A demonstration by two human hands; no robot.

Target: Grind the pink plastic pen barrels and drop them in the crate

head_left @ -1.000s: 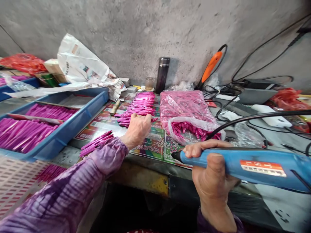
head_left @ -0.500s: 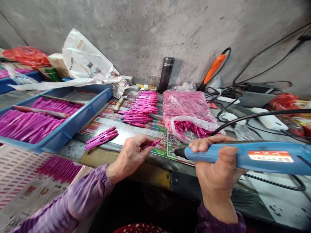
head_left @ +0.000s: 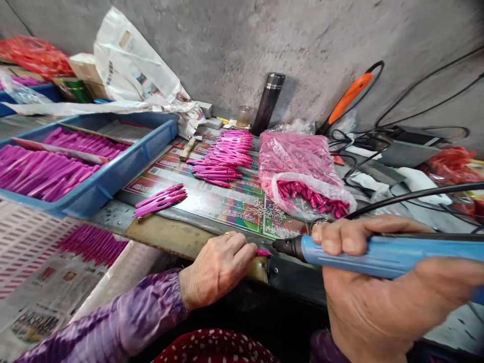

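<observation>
My left hand point(head_left: 223, 267) is closed around a slim pink piece point(head_left: 263, 252) that looks like tweezers; only its tip shows past the fingers. My right hand point(head_left: 374, 292) grips a blue electric screwdriver point(head_left: 393, 254) with a black nose. Its thin bit points left, just above and beside the pink tip; whether they touch I cannot tell. Both hands are at the bench's front edge. Tiny shiny beads point(head_left: 282, 232) lie scattered behind the nose. A small bunch of the pink pieces point(head_left: 161, 200) lies left, and a larger row of them point(head_left: 225, 159) is farther back.
A blue tray point(head_left: 139, 156) of pink pieces stands left, above a white perforated basket point(head_left: 34, 247). A plastic bag point(head_left: 298, 156) of pink pieces sits behind the screwdriver. Near the wall are a dark flask point(head_left: 268, 103) and an orange-handled tool point(head_left: 350, 98). Black cables point(head_left: 416, 194) cross the right side.
My left hand has moved right and nearer to me with the pink piece. The screwdriver has shifted right and slightly down, and its bit is now close to the piece. The camera view has shifted.
</observation>
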